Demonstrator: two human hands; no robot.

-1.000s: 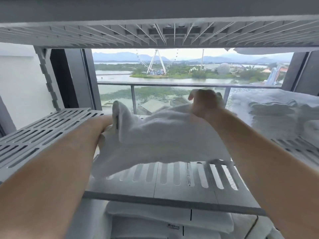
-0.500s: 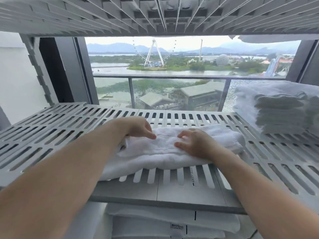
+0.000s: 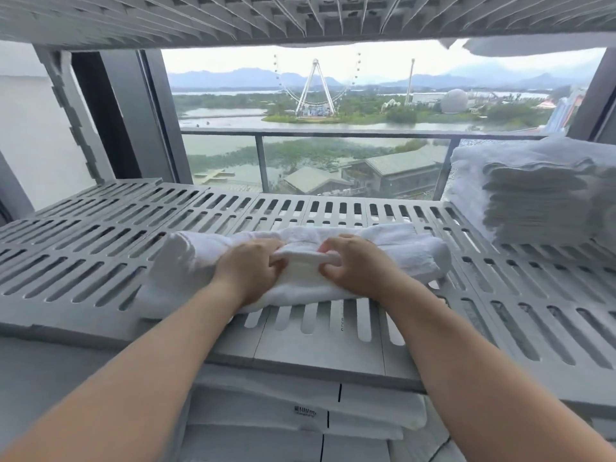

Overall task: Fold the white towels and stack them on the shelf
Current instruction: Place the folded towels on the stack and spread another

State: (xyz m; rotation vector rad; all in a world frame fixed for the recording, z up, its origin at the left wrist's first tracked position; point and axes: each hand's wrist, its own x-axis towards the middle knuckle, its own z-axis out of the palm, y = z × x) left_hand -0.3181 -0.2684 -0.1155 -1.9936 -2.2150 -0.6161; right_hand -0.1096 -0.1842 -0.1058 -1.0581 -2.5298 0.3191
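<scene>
A white towel (image 3: 393, 248), folded into a long band, lies across the middle of the grey slatted shelf (image 3: 100, 248). My left hand (image 3: 250, 268) and my right hand (image 3: 353, 265) rest close together on its near middle, fingers curled and pinching a fold of the cloth between them. A stack of folded white towels (image 3: 533, 191) stands on the same shelf at the right, apart from the towel under my hands.
Another slatted shelf (image 3: 300, 18) hangs close overhead. Below the shelf's front edge lie more folded white linens (image 3: 300, 411) with a small label. Behind the shelf are a window, a glass balcony rail and dark frame posts at left and right.
The towel went from held up in the air to lying flat on the shelf. My hands then slid together to its middle and closed on a fold.
</scene>
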